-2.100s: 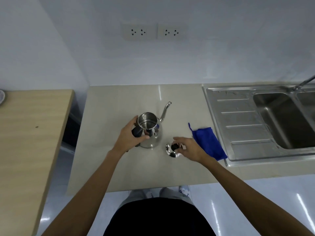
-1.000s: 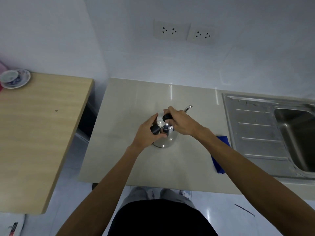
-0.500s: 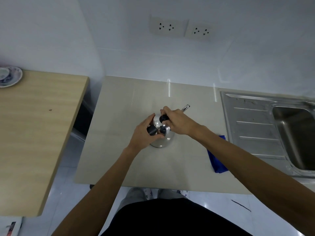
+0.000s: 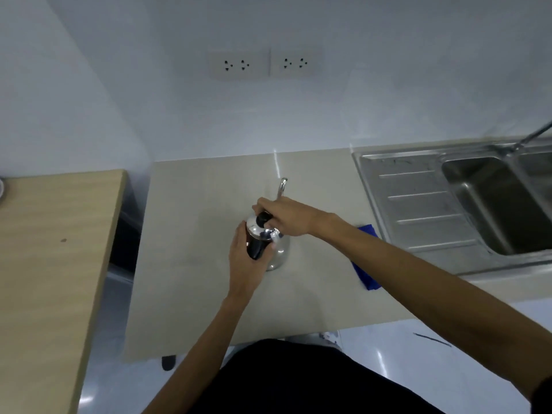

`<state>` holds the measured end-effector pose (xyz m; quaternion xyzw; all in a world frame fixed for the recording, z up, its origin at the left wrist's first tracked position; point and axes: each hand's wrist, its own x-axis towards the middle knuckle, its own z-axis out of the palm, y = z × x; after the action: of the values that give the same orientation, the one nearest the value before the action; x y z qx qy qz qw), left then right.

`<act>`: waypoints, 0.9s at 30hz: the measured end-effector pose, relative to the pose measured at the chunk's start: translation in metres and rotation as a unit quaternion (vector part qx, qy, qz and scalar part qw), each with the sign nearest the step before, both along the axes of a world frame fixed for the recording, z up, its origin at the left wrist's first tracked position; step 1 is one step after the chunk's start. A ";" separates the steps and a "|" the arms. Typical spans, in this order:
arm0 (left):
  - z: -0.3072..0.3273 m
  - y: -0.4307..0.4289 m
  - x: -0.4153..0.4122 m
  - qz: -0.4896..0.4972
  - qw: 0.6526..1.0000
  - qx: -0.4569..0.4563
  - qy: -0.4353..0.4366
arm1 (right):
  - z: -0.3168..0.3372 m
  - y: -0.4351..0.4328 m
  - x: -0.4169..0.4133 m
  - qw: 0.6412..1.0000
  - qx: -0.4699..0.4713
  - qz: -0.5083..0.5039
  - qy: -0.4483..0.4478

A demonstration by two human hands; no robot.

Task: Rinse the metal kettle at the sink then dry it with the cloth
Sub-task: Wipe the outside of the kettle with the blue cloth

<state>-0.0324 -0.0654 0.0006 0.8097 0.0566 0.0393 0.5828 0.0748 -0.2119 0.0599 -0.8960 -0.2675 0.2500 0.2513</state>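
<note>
A: Surface?
B: Beige countertop (image 4: 194, 279), white wall behind it. Wooden table (image 4: 44, 264) off to the left.
A: Nearest first.
B: Left hand (image 4: 246, 264), fingers wrapped tight around the kettle's black handle (image 4: 256, 248). Metal kettle (image 4: 276, 252) stands on the counter mid-slab, lid (image 4: 255, 227) on, spout (image 4: 281, 186) pointing toward the wall.
A: Right hand?
B: Right hand (image 4: 286, 215) reaches across, fingertips pinched on the black lid knob (image 4: 263, 218).
A: Cloth?
B: Blue cloth (image 4: 366, 274) lies right of the kettle, partly hidden under the right forearm, next to the sink edge.
A: Further out?
B: Steel sink (image 4: 418, 204) with drainboard at right, faucet (image 4: 534, 135) over the basin. Two outlets (image 4: 263, 64) on the wall.
</note>
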 end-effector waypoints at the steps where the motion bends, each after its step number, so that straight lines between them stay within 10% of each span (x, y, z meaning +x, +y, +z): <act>1: 0.002 -0.004 -0.002 0.013 1.000 -0.004 -0.005 | -0.002 -0.003 -0.006 0.999 0.010 -0.034 -0.015; 6: 0.003 -0.002 0.002 0.051 0.999 0.010 0.009 | -0.044 -0.043 -0.055 0.945 0.125 -0.276 -0.119; 10: 0.003 0.005 0.027 -0.020 0.995 0.081 -0.045 | -0.106 -0.119 -0.092 0.909 0.038 -0.396 -0.129; 15: 0.001 -0.005 0.046 -0.072 0.990 0.116 -0.047 | -0.160 -0.188 -0.119 0.910 -0.163 -0.358 -0.135; 27: -0.002 -0.012 0.044 -0.041 0.986 0.149 -0.068 | -0.198 -0.193 -0.125 0.905 -0.208 -0.335 -0.160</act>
<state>0.0113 -0.0775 -0.0015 0.8848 -0.0231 0.0781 0.4589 -0.0501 -0.4044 -0.1383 -0.9927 0.0703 0.0541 0.0822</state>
